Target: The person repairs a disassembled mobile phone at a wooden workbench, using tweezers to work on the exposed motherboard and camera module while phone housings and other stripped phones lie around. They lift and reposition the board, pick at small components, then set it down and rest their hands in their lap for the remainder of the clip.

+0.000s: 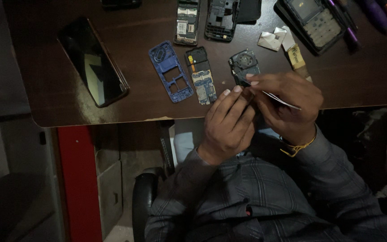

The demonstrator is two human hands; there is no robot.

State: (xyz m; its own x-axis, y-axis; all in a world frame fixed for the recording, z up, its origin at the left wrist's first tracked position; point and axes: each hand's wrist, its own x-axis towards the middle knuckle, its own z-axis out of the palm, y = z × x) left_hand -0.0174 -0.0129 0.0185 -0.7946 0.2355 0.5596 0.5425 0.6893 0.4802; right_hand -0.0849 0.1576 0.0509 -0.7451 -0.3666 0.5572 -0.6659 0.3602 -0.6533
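My left hand (227, 123) and my right hand (287, 103) meet over the front edge of a dark wooden table (45, 89). Both pinch a dark phone housing piece (243, 66) with a round speaker opening, its near end hidden under my fingers. My right hand also holds a thin light-coloured tool (283, 101) that sticks out to the right. Left of it lie a small circuit board (201, 75) and a blue phone frame (171, 71).
A black smartphone (92, 60) lies face up at the left. Further back are more phone shells (221, 19), a board (187, 21), a keypad part (312, 21), foil scraps (272, 39), tape (297, 57) and purple-handled tools (375, 13). A red panel (79, 179) stands below.
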